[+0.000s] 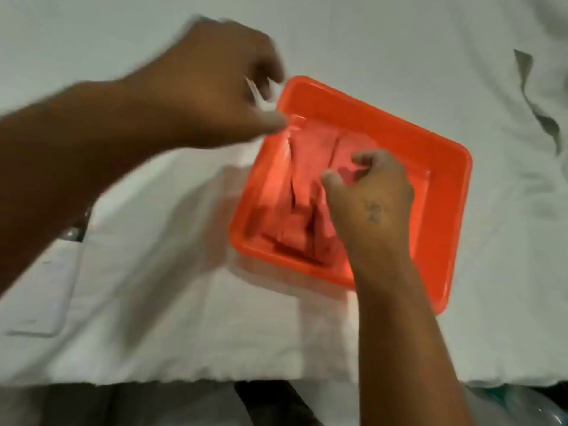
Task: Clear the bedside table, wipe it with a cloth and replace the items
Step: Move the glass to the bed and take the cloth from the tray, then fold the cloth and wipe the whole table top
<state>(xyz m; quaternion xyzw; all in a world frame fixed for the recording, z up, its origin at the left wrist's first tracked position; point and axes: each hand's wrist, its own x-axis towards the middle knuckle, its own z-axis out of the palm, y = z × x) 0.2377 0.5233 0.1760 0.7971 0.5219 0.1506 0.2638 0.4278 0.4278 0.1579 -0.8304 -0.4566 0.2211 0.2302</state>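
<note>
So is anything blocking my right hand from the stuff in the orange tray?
Nothing visible. The right hand is already inside the orange tray, fingers on the pinkish folded items. The left hand hovers by the tray's far-left corner, blurred.

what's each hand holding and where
Left hand pinches a small white scrap by its edge, above the orange tray's corner. Right hand pinches a fold of the pink packets in the tray.

The tray (pixel 399 130) is bright orange, plain, with no pattern. The paper (pixel 304 167) lying in it looks pinkish-red, tinted by the tray. The sheet (pixel 399 41) beneath is plain white with grey creases. A white slip (pixel 256 93) shows at the left hand (pixel 212 87). The right hand (pixel 373 198) bears a small dark mark
</note>
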